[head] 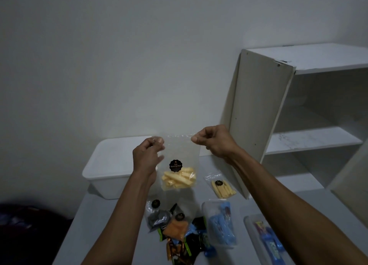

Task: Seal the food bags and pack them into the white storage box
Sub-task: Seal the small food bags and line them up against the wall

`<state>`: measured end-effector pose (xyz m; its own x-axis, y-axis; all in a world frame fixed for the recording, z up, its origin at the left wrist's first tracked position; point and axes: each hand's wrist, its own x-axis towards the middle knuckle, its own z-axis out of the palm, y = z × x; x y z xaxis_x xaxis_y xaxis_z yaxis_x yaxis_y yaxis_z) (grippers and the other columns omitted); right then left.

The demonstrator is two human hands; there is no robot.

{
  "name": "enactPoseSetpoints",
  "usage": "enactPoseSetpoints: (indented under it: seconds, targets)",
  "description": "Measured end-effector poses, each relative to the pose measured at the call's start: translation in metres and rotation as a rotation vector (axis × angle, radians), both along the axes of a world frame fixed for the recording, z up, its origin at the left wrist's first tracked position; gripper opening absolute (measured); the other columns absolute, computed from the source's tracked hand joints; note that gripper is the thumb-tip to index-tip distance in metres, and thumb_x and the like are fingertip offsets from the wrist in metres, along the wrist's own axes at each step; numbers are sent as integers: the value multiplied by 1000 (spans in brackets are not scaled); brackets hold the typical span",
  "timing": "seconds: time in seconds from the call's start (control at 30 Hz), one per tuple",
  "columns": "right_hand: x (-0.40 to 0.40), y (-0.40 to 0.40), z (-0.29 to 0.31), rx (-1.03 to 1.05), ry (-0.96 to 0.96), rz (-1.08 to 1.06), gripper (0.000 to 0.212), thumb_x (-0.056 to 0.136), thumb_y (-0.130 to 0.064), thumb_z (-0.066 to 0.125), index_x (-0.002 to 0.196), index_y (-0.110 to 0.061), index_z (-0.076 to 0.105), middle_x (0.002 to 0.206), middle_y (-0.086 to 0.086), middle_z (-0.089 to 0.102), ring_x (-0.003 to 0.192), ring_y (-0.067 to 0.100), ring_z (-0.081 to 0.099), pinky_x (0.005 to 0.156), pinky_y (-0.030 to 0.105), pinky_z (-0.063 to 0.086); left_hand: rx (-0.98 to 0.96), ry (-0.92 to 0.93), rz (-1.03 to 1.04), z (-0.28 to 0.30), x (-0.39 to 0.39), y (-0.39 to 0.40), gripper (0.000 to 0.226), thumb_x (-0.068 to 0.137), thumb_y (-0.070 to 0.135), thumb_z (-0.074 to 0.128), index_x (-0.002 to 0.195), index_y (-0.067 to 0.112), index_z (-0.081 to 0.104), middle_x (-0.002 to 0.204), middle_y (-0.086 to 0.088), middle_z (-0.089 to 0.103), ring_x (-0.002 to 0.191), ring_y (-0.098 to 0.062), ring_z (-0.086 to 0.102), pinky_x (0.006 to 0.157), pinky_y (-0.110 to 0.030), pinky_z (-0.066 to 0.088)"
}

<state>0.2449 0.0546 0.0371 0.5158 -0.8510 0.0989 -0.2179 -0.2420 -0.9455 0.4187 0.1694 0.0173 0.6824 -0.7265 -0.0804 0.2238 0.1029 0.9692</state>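
Foil snack packets point(179, 233) lie heaped nearest on the bench point(249, 250), waiting. Above them, left hand point(147, 157) and right hand point(214, 141) each pinch a top corner of the clear cheese-stick bag point(179, 165), stretching its seal straight. Beyond sits the white storage box point(107, 171).

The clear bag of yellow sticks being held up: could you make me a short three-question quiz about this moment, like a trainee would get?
1. True or false: both hands pinch the top edge of the clear bag.
2. Where is the white storage box? A) behind the left hand B) on the shelf
3. What lies on the table below the right hand?

Key: 1 true. 2 A. 3 a smaller bag of sticks.
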Motion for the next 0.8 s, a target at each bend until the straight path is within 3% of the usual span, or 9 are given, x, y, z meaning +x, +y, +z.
enactPoseSetpoints:
  seconds: [0.23, 0.37, 0.57, 0.7, 0.8]
  targets:
    - [-1, -2, -2, 10, -1, 35, 10, 84, -23, 77, 84, -14, 74, 88, 2, 75, 69, -6, 63, 59, 10, 46, -2, -7, 0, 1, 1, -1, 7, 90, 14, 66, 84, 17, 66, 88, 0, 65, 84, -15, 60, 80, -37, 50]
    - [8, 0, -4, -57, 50, 58, 14, 83, -29, 79, 84, -16, 74, 91, -3, 75, 90, 9, 69, 81, 27, 54, 10, -33, -9, -1, -5, -4, 3, 90, 15, 66, 87, 15, 67, 91, -2, 66, 84, -15, 61, 80, -38, 52]
    - [15, 3, -8, -105, 68, -13, 12, 85, -28, 77, 78, -21, 71, 90, -6, 74, 93, 10, 68, 86, 32, 53, 28, -35, -24, -3, -9, -7, 5, 90, 14, 66, 86, 15, 67, 92, -3, 67, 85, -16, 61, 80, -38, 51]
    - [15, 3, -4, -99, 106, 31, 16, 85, -33, 76, 79, -19, 72, 92, -4, 76, 94, 8, 69, 84, 30, 53, 28, -43, -28, -3, -6, -6, 6, 90, 14, 66, 85, 16, 67, 93, -3, 66, 85, -16, 61, 80, -38, 51]
    - [14, 2, 10, 17, 128, 140, 28, 88, -40, 71, 83, -13, 77, 91, -3, 77, 95, 4, 70, 87, 24, 52, 31, -92, -84, -3, 0, -5, 5, 90, 15, 66, 86, 16, 67, 96, -3, 67, 86, -16, 61, 81, -37, 49]
